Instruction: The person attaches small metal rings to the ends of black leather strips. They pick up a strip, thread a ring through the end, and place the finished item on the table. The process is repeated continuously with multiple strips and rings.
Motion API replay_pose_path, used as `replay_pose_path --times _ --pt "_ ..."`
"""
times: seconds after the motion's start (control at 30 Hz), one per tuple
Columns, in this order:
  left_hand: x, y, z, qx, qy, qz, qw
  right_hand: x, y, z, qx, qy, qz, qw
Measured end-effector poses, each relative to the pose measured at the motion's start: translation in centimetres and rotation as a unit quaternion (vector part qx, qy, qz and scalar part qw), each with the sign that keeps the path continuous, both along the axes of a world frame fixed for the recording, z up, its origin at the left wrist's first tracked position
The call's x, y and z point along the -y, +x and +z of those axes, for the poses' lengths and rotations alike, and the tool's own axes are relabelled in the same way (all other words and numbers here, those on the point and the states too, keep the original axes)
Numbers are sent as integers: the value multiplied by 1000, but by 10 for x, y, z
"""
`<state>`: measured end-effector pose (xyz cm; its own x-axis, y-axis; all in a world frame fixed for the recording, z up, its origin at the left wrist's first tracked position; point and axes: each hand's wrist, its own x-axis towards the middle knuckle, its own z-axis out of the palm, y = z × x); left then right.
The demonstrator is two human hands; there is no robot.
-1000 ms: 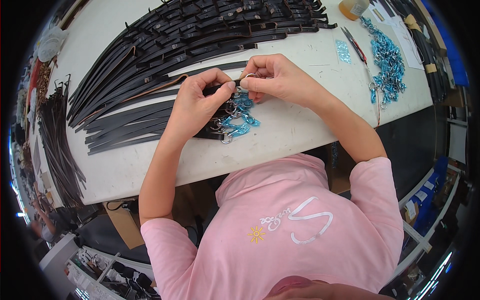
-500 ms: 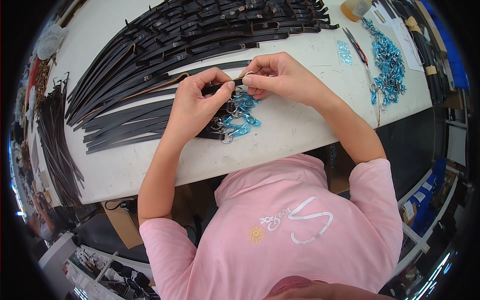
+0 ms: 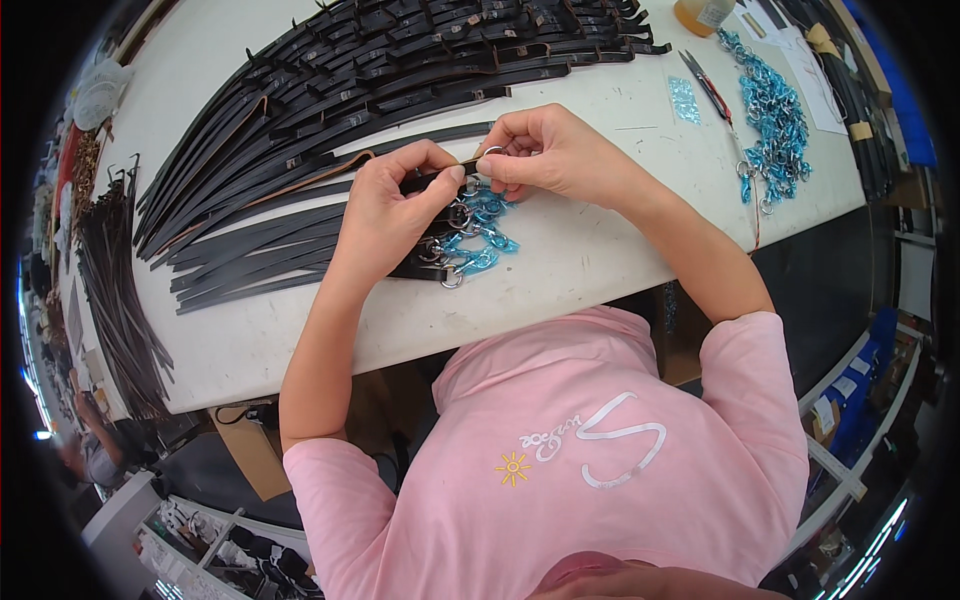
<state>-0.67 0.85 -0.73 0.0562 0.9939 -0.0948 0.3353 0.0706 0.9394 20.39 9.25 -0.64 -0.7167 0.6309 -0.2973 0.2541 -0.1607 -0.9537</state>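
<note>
A black strap (image 3: 425, 183) runs between my two hands above the near part of the table. My left hand (image 3: 385, 205) pinches it between thumb and fingers. Closed at the strap's right end, my right hand (image 3: 550, 160) grips the strap with thumb and forefinger beside a silver metal ring (image 3: 493, 150). Fingers cover part of the ring and strap end. Just below my hands lie metal snap hooks partly wrapped in blue plastic film (image 3: 480, 262), on the ends of several black straps (image 3: 255, 245) that reach left.
Rows of black straps (image 3: 400, 80) cover the far table (image 3: 620, 250). At the right lie red-handled scissors (image 3: 708, 88), a small blue plastic piece (image 3: 684, 100) and a heap of blue-wrapped metal hooks (image 3: 775, 120). A jar of amber liquid (image 3: 703, 14) stands behind. More straps (image 3: 115, 290) hang at the left edge.
Both hands keep their grip on the strap in almost the same place. Only a slight shift of the whole view shows.
</note>
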Motion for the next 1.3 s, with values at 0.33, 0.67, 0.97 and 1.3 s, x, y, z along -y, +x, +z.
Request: replay_pose_path --times 0.33,0.67,0.97,1.3 --pt "1 3 1 20 -14 -7 1000 4 -4 -3 -3 14 -1 1000" --pt "4 5 2 25 -14 -4 1000 7 -5 -1 4 34 3 999" --pt "4 2 3 4 10 -31 999 8 -5 1 -11 -11 11 1000" --pt "-9 -5 21 -71 -78 -113 988 9 -6 -1 -21 -31 0 999"
